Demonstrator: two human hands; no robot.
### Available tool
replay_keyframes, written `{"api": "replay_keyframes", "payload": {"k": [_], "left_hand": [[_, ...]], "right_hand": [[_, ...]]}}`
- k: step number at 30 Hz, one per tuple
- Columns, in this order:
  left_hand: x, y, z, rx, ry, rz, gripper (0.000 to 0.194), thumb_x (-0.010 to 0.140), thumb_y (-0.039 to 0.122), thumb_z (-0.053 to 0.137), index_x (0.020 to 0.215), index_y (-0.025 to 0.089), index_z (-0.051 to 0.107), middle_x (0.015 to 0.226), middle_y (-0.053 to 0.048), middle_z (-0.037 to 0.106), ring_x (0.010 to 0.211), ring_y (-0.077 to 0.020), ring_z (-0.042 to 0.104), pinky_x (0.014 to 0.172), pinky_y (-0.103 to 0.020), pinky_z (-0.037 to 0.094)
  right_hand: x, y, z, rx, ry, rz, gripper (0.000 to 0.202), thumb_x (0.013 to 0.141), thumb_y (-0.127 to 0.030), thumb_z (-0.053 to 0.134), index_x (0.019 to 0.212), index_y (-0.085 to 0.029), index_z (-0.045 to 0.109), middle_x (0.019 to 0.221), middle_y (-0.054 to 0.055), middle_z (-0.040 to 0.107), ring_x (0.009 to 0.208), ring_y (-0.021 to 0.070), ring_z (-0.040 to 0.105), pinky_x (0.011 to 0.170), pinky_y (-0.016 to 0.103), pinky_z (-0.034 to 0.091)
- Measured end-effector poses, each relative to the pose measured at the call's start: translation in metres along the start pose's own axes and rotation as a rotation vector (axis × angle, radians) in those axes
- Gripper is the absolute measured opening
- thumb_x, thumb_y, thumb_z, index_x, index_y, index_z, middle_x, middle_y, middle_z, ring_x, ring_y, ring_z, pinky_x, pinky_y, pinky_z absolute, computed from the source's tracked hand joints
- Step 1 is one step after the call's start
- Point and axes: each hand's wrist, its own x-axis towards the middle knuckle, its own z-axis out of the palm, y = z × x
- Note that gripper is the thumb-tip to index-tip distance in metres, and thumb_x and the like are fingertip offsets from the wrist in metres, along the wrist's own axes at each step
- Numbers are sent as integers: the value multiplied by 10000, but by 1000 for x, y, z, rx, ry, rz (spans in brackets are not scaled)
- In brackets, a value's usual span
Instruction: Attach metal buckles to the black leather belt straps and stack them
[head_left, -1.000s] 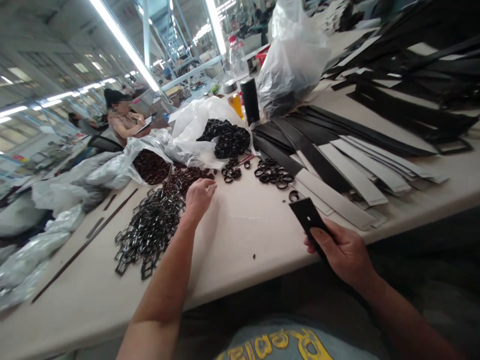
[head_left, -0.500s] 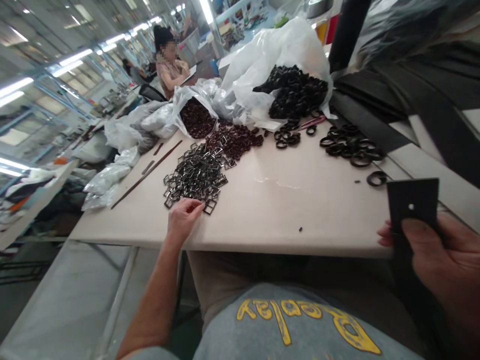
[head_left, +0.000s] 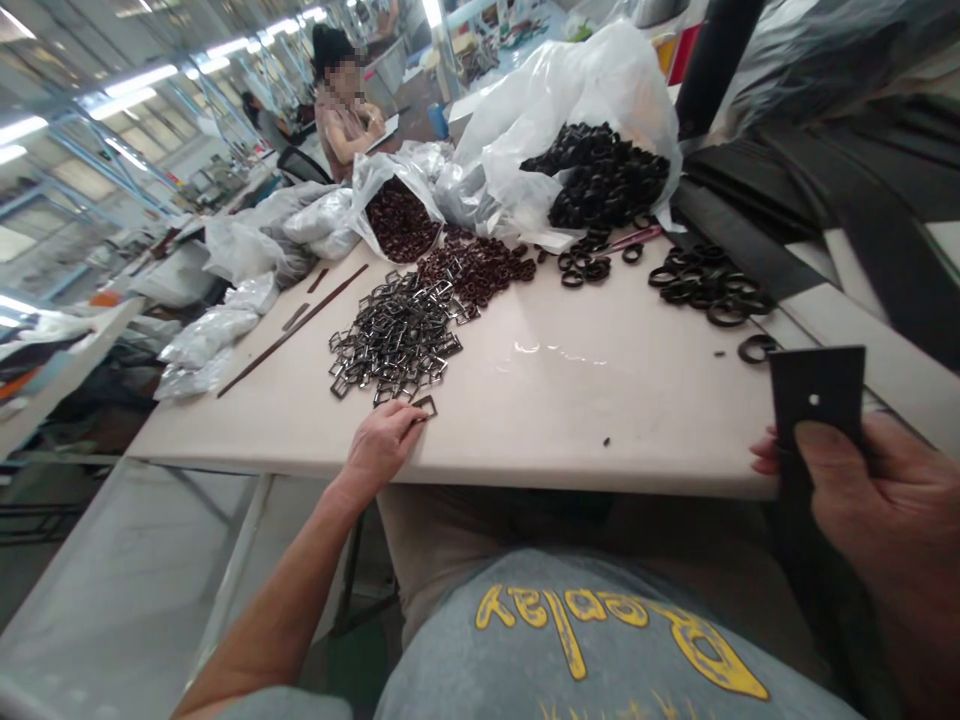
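Observation:
At the front edge of a heap of dark metal buckles, my left hand pinches a single square buckle between thumb and fingers. My right hand, at the far right over the table's front edge, grips a black strap with a small hole near its upper end. The thumb lies on the strap's face, and its lower part hangs down in shadow. Black loops lie on the table beyond my right hand.
Dark red loops lie behind the buckles on the pale table. Plastic bags, one of black loops, line the back. A long brown strip lies left. Black straps cover the right. A person sits beyond.
My left hand has moved slightly right and now grips the square buckle, a little apart from the heap. The right hand still holds the strap. The view has shifted slightly.

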Motion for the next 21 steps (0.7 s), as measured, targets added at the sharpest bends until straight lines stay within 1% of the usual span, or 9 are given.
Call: {"api": "replay_keyframes", "payload": {"k": [3,6,8,10,14,16,18,19,21], "left_hand": [[-10,-3,-3,-27,-20,23,223,953,240,506,1033,191,709,970,-81,704,900,-205,667,844,-322,527],[-14,-2,-5,66,7,89,190,941,213,532,1032,172,693,942,-80,704,884,-212,659,830,-327,528],[-12,0,-5,171,1,155,189,939,193,536,1046,169,689,944,-85,713,900,-226,650,850,-345,523],[-8,2,-5,257,-30,185,193,927,171,544,1052,173,691,926,-88,716,896,-235,645,834,-349,523],[2,5,-5,304,-91,154,222,845,89,568,993,182,705,873,-87,708,854,-232,646,780,-333,521],[6,5,-7,255,-106,123,248,797,58,565,952,186,711,859,-79,708,826,-219,645,780,-326,517],[9,4,-12,139,-88,44,240,761,74,572,913,188,719,828,-63,706,774,-200,636,757,-316,512],[10,3,-15,45,-60,-22,230,748,100,580,904,189,724,812,-53,706,749,-190,632,735,-310,509],[13,2,-21,-234,7,-190,210,722,181,604,890,183,731,784,-37,708,704,-173,623,687,-296,504]], "right_hand": [[0,-4,1,-11,16,1,163,854,-319,646,815,-194,744,657,36,698,605,185,682,636,305,511],[1,-1,3,17,49,-45,162,821,-334,658,785,-202,743,611,15,684,564,188,666,619,315,510],[2,3,4,19,49,-69,158,812,-330,654,776,-204,742,598,8,681,549,189,660,600,315,503],[3,5,4,21,36,-68,159,814,-328,647,773,-205,739,597,8,684,553,188,661,597,312,500],[4,7,3,46,23,-71,173,821,-349,651,769,-206,731,596,9,685,533,179,649,601,311,504],[4,7,2,37,20,-84,170,826,-346,650,772,-207,732,600,10,686,538,179,649,601,311,501],[3,6,2,31,14,-87,170,832,-345,644,780,-210,733,608,13,687,543,181,649,609,317,502],[2,5,2,35,9,-84,171,832,-348,642,781,-211,731,611,15,687,541,181,647,616,322,504],[1,1,2,45,1,-55,164,831,-347,644,782,-214,728,624,22,689,549,182,649,641,331,511]]}}
